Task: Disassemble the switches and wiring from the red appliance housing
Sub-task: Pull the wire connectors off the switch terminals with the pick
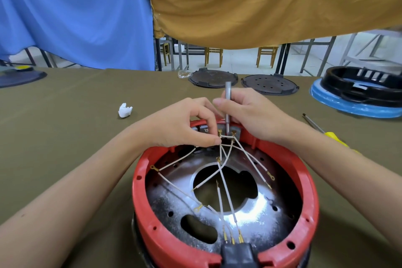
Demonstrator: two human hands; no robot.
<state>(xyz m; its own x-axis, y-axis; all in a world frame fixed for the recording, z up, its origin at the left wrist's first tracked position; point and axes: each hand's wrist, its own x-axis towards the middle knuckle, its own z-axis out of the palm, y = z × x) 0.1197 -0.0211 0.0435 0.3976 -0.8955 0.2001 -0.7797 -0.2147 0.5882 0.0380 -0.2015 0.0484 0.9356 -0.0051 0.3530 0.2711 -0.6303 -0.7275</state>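
Right hand (245, 113) grips a gray driver (228, 104) upright over the switch (226, 131) at the far rim of the red housing (139, 180) before me on the olive table (65, 137); my left hand (187, 124) pinches a white wire (220, 143) beside it.

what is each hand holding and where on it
Right hand grips the grey metal tool around mid-shaft. Left hand pinches the white wires near their terminals at the housing's far rim.
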